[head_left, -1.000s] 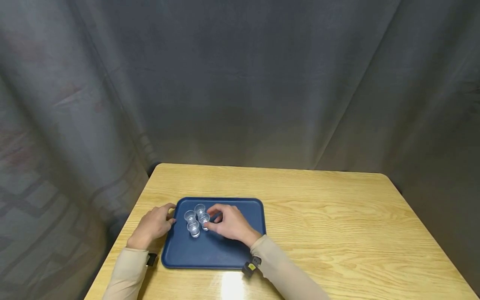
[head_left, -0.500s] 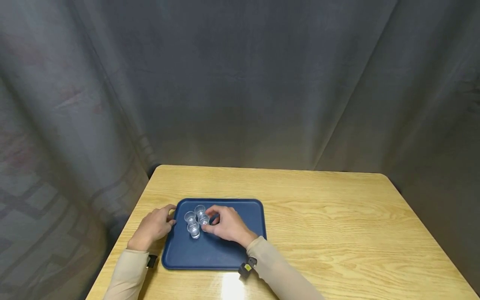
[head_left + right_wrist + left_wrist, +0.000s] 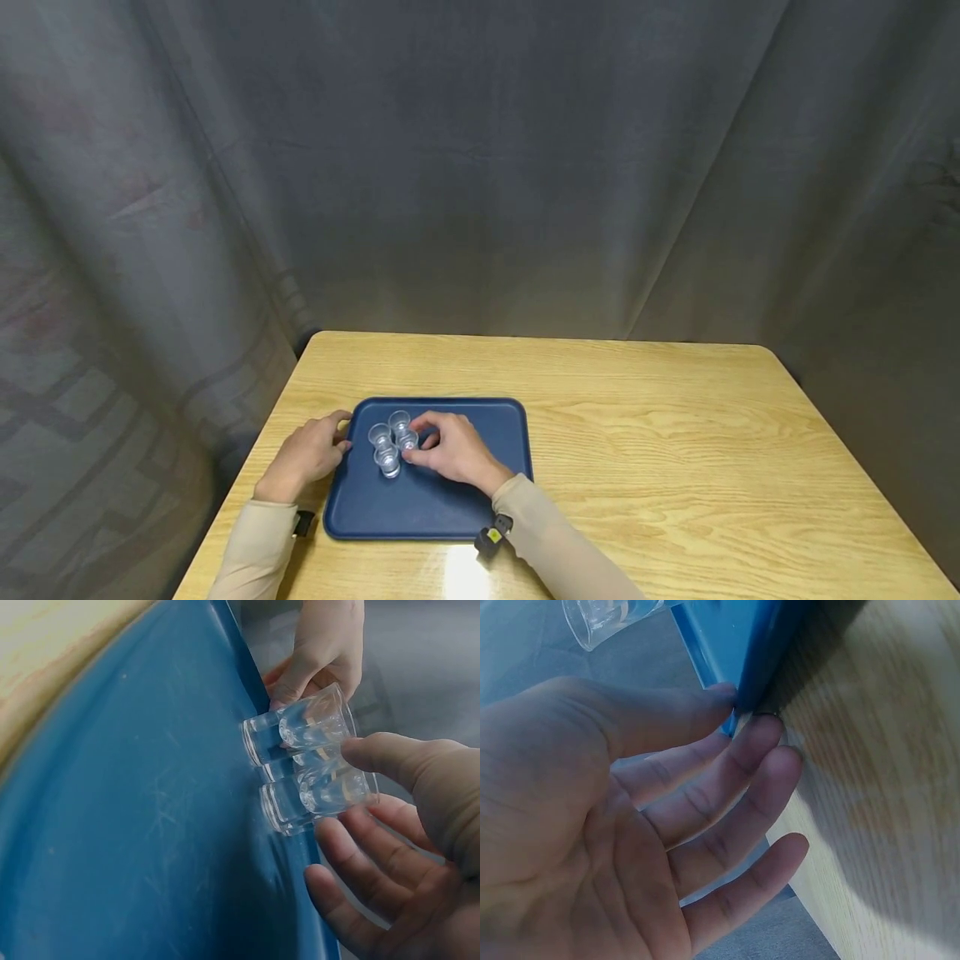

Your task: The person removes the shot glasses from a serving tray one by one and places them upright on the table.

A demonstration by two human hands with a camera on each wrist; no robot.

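Several small clear shot glasses (image 3: 387, 458) stand upright in a tight cluster on a blue tray (image 3: 427, 518), left of its middle. My right hand (image 3: 459, 450) pinches the rightmost shot glass (image 3: 408, 442) between thumb and fingers. The right wrist view has the thumb near the glass's rim and fingertips at its other side; this glass (image 3: 334, 789) sits close against its neighbours. At the tray's left edge, my left hand (image 3: 309, 448) rests its thumb and fingertips against the outside of the rim. Its fingers (image 3: 720, 825) look loosely bent in the left wrist view.
The tray lies on a light wooden table (image 3: 660, 450), toward the left side. Bare wood extends to the right of it. A grey curtain (image 3: 480, 167) hangs behind the table. Small dark devices (image 3: 491, 536) are worn on the wrists.
My right hand has shifted slightly left, bringing the pinched shot glass a little nearer the others. My left hand stays at the tray's left edge.
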